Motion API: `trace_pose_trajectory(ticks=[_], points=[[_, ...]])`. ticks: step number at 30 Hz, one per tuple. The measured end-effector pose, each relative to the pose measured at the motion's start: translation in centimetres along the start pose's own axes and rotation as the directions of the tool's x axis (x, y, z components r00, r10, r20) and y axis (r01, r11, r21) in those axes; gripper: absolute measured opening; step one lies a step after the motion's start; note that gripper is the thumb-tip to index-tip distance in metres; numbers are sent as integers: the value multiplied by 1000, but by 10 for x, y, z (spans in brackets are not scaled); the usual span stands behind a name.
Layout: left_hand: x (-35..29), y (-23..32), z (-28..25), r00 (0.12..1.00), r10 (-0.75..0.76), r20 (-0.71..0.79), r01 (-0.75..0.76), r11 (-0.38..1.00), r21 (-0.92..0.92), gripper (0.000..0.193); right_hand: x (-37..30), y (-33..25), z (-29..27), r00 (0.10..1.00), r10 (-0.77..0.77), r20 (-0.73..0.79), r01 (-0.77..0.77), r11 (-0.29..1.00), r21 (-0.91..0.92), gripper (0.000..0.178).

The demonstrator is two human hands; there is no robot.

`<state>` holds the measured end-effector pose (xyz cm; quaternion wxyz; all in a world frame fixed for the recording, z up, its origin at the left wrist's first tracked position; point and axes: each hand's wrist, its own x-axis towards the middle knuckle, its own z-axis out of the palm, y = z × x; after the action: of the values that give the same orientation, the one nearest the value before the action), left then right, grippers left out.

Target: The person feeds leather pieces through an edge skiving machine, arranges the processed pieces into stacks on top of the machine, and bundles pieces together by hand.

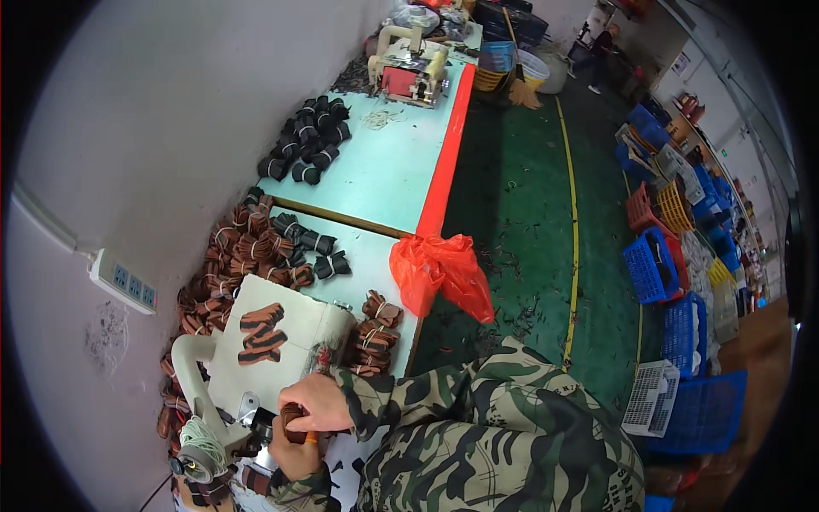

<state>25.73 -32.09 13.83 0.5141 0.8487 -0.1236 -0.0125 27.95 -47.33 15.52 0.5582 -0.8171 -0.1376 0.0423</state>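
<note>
Brown layered leather-like strip bundle [293,417], just right of the cream curved metal machine arm [193,375], looks light, pliable and hardly fragile, so grip its sides, where your left hand [295,454] and right hand [321,402] seem clamped on it.

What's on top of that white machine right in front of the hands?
Some brown-and-black strips lie in an uneven pile on the machine's white top. The surface under them is covered, and the right hand hides what's behind it.
</note>
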Motion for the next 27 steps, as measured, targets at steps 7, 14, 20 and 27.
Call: trace_pose_trajectory(ticks=[7,14,20,27], points=[[-15,-16,-29,984,-164,73,158,984,76,30,-23,-9,68,996,81,-44,-92,912,-399,52],[-31,-21,-56,759,-296,580,600,664,-446,50,-9,10,26,998,-49,34,45,995,91,20],[-39,-24,-29,867,-464,184,436,526,-730,49,-5,-5,39,951,279,131,-306,907,289,18],[-45,-27,-80,706,-518,484,673,274,-688,45,11,-3,65,900,336,279,-407,876,258,16]])
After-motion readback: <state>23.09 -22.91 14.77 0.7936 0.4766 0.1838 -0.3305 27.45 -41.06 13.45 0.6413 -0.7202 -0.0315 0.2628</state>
